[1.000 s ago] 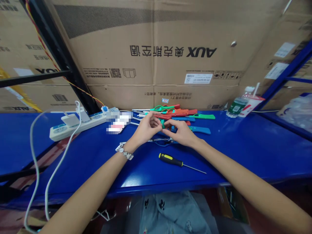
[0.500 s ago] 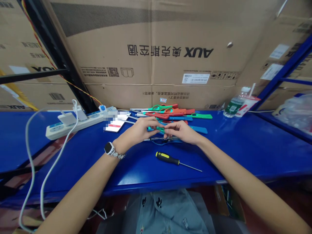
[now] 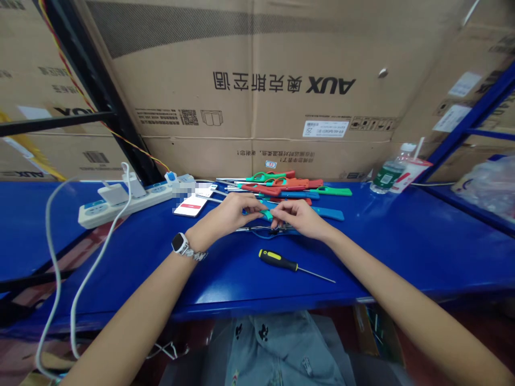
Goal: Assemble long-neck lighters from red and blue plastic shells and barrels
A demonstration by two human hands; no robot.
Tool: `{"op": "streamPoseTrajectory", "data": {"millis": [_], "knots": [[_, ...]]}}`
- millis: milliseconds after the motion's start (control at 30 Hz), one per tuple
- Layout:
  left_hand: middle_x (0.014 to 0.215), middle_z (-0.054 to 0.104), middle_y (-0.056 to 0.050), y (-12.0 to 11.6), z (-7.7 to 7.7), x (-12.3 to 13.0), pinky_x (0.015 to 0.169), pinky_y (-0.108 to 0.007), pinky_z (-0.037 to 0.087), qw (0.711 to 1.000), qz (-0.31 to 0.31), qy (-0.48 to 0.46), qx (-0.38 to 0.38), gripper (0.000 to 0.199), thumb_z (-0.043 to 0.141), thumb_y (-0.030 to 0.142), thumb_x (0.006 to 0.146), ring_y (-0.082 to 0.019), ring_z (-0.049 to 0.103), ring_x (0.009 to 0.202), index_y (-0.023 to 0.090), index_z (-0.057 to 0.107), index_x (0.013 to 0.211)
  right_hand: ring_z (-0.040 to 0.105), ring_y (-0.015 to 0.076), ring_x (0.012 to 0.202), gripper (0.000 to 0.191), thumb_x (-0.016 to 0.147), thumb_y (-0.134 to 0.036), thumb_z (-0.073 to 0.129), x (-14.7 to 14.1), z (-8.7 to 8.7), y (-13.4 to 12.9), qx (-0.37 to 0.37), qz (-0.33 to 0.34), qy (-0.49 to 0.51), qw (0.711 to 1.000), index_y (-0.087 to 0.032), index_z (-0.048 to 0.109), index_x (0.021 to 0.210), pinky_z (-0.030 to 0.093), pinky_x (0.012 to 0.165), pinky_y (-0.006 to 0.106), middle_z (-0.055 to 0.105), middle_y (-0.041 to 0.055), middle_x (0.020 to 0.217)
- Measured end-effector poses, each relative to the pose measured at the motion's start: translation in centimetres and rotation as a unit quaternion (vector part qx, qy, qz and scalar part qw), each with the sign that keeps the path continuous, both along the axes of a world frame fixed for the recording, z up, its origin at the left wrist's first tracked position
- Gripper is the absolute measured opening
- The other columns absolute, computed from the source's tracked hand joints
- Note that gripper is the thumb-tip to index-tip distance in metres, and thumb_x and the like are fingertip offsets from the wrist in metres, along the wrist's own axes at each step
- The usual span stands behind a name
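Observation:
My left hand pinches a small green plastic piece between thumb and fingers. At the right end of that piece, the fingertips of my right hand are closed on it, partly hiding it. Just below the hands lies an opened-up lighter, with a thin metal rod, wires and a blue part, half covered by my right hand. Behind the hands is a pile of long-necked lighters in red, green and blue. A black and yellow screwdriver rests nearer the table's front edge, its tip pointing right.
A phone lies left of the pile, beside a white power strip with plugs and cables. At the back right of the blue table stand a water bottle and a red-and-white cup. A large cardboard box rises behind.
My fingers have shifted slightly around the green piece, and more of it shows between them. The view has moved a little; the lighters and screwdriver lie as before.

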State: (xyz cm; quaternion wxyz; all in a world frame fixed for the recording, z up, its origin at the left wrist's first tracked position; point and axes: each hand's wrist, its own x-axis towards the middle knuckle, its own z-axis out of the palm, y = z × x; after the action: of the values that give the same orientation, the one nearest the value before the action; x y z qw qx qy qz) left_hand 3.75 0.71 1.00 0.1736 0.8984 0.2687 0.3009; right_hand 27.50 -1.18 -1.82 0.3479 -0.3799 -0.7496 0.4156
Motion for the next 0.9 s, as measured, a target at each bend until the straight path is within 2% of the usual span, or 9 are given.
{"op": "streamPoseTrajectory", "data": {"millis": [67, 133, 233, 300, 400, 500, 900], "knots": [[0.083, 0.075, -0.004, 0.0, -0.1, -0.3, 0.071, -0.029, 0.049, 1.000, -0.008, 0.006, -0.029, 0.011, 0.070, 0.025, 0.091, -0.016, 0.064, 0.073, 0.021, 0.080, 0.093, 0.062, 0.0178, 0.071, 0.046, 0.095, -0.063, 0.061, 0.3, 0.0, -0.3, 0.037, -0.006, -0.043, 0.998, -0.020, 0.070, 0.084, 0.049, 0.070, 0.034, 0.076, 0.0060, 0.081], [0.078, 0.073, -0.003, 0.2, -0.4, -0.6, 0.066, -0.028, 0.046, 0.997, -0.013, 0.019, -0.067, 0.009, 0.072, 0.025, 0.089, -0.015, 0.063, 0.069, 0.020, 0.079, 0.086, 0.062, 0.0197, 0.077, 0.038, 0.099, -0.054, 0.059, 0.8, 0.0, -0.6, 0.112, -0.025, -0.102, 0.988, -0.020, 0.070, 0.087, 0.049, 0.074, 0.036, 0.073, 0.0062, 0.085], [0.073, 0.072, -0.003, 0.5, -1.0, -0.9, 0.060, -0.027, 0.043, 0.993, -0.012, 0.053, -0.104, 0.009, 0.073, 0.023, 0.086, -0.015, 0.060, 0.064, 0.018, 0.077, 0.080, 0.059, 0.0250, 0.095, 0.022, 0.100, -0.041, 0.061, 1.5, -0.3, -1.0, 0.231, -0.051, -0.223, 0.946, -0.021, 0.070, 0.096, 0.047, 0.087, 0.041, 0.069, 0.0085, 0.098], [0.073, 0.072, -0.003, 0.6, -1.4, -0.8, 0.059, -0.027, 0.042, 0.991, -0.012, 0.077, -0.104, 0.009, 0.071, 0.020, 0.086, -0.014, 0.060, 0.063, 0.018, 0.077, 0.080, 0.057, 0.0279, 0.103, 0.019, 0.100, -0.040, 0.062, 1.8, -0.5, -1.1, 0.263, -0.053, -0.293, 0.918, -0.022, 0.068, 0.104, 0.046, 0.092, 0.045, 0.065, 0.0098, 0.107], [0.076, 0.072, -0.003, 0.5, -1.8, -0.5, 0.060, -0.026, 0.042, 0.991, -0.013, 0.093, -0.093, 0.012, 0.067, 0.014, 0.084, -0.014, 0.060, 0.064, 0.018, 0.078, 0.081, 0.055, 0.0302, 0.108, 0.027, 0.101, -0.048, 0.061, 2.0, -0.8, -1.1, 0.271, -0.066, -0.339, 0.899, -0.024, 0.064, 0.111, 0.045, 0.095, 0.047, 0.061, 0.0113, 0.116], [0.077, 0.072, -0.003, 0.4, -2.0, -0.1, 0.061, -0.027, 0.043, 0.992, -0.010, 0.097, -0.081, 0.014, 0.066, 0.011, 0.084, -0.014, 0.061, 0.064, 0.018, 0.077, 0.080, 0.055, 0.0321, 0.110, 0.034, 0.101, -0.056, 0.057, 2.1, -1.1, -0.9, 0.271, -0.079, -0.355, 0.891, -0.024, 0.062, 0.113, 0.045, 0.097, 0.050, 0.059, 0.0127, 0.118], [0.070, 0.064, -0.004, 0.3, -2.6, 0.6, 0.062, -0.029, 0.042, 0.994, 0.015, 0.110, -0.009, 0.020, 0.061, 0.009, 0.084, -0.016, 0.055, 0.061, 0.019, 0.072, 0.070, 0.054, 0.0329, 0.114, 0.039, 0.101, -0.060, 0.053, 2.2, -1.5, -0.6, 0.239, -0.072, -0.361, 0.899, -0.024, 0.064, 0.108, 0.044, 0.101, 0.054, 0.058, 0.0119, 0.117]]}}
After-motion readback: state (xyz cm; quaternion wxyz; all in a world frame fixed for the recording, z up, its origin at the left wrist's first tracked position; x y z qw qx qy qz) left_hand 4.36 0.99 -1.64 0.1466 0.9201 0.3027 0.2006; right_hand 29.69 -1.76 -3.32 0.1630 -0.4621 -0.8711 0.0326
